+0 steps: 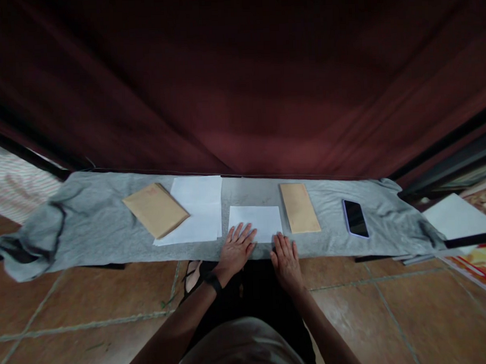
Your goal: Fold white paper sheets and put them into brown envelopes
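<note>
A small white sheet of paper [255,216], perhaps folded, lies in front of me on the grey cloth. On its lower left edge rests my left hand [236,249], open with fingers spread flat. My right hand [285,260] lies open at the lower right corner, its fingertips on or just beside the paper. To the left is a stack of larger white sheets [202,210], partly covered by a stack of brown envelopes [156,209]. Another brown envelope [300,207] lies just right of the small sheet.
A phone [356,219] with a dark screen lies on the right of the grey cloth [97,224]. Behind the narrow table hangs a dark red curtain [240,113]. White board or paper [459,217] is at far right. Tiled floor [123,297] shows below.
</note>
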Demonstrator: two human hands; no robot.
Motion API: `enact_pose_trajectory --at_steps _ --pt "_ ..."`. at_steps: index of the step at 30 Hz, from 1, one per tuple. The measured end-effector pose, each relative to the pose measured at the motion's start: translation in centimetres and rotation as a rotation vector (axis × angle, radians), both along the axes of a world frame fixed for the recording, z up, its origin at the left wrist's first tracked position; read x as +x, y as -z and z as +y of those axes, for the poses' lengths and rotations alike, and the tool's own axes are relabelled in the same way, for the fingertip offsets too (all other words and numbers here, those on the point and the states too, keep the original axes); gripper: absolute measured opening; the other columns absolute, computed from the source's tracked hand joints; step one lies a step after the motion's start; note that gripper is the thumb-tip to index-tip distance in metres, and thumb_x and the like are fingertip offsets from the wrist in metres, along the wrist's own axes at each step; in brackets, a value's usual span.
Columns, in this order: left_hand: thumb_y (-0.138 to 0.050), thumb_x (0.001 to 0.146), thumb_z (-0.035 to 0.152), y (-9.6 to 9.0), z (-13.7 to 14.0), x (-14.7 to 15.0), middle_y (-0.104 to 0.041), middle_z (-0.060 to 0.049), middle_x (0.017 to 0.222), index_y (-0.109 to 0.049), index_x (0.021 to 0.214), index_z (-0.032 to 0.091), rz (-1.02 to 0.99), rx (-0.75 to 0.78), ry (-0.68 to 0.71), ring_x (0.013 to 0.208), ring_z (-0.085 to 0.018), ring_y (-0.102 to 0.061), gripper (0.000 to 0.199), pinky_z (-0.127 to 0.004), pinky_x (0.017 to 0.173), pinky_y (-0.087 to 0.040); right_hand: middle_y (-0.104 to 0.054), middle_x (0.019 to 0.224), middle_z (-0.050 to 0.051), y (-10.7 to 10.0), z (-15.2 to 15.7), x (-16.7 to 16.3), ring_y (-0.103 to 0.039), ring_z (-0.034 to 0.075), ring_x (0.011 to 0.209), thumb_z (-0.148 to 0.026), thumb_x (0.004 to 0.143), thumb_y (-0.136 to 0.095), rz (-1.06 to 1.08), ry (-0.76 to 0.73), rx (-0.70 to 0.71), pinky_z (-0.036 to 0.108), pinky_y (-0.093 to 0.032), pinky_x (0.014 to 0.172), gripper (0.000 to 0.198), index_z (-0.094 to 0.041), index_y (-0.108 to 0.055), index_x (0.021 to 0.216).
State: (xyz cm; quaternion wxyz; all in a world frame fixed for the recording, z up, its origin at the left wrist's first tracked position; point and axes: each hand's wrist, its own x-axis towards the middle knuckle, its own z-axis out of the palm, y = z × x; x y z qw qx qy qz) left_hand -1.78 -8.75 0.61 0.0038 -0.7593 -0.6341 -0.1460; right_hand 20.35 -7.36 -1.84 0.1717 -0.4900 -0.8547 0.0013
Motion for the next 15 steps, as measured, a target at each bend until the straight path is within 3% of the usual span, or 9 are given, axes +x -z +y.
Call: enact_pose_trajectory --at_steps 8,15 --pt "-0.043 0.102 0.041 0.0 -1.1 -0.3 -0.040 0.003 0.160 -0.045 0.149 0.038 0.003 -0.032 0.020 0.151 -0.024 -0.029 0.047 -0.051 0.125 -0.021 -0.041 0.159 0.009 -1.4 1.4 -3.8 -0.035 0.025 0.148 -0.031 0.107 -0.031 0.021 -0.152 -0.079 0.050 -0.023 0.122 0.050 -0.019 -0.041 0.154" --pt "-0.043 0.102 0.047 0.0 -2.3 -0.8 -0.037 0.001 0.162 -0.043 0.150 0.037 0.007 -0.039 0.026 0.151 -0.023 -0.029 0.049 -0.051 0.125 -0.020 -0.037 0.161 0.012 -0.7 1.7 -1.6 -0.033 0.027 0.148 -0.033 0.106 -0.033 0.005 -0.075 -0.046 0.049 -0.026 0.120 0.051 -0.019 -0.038 0.155"
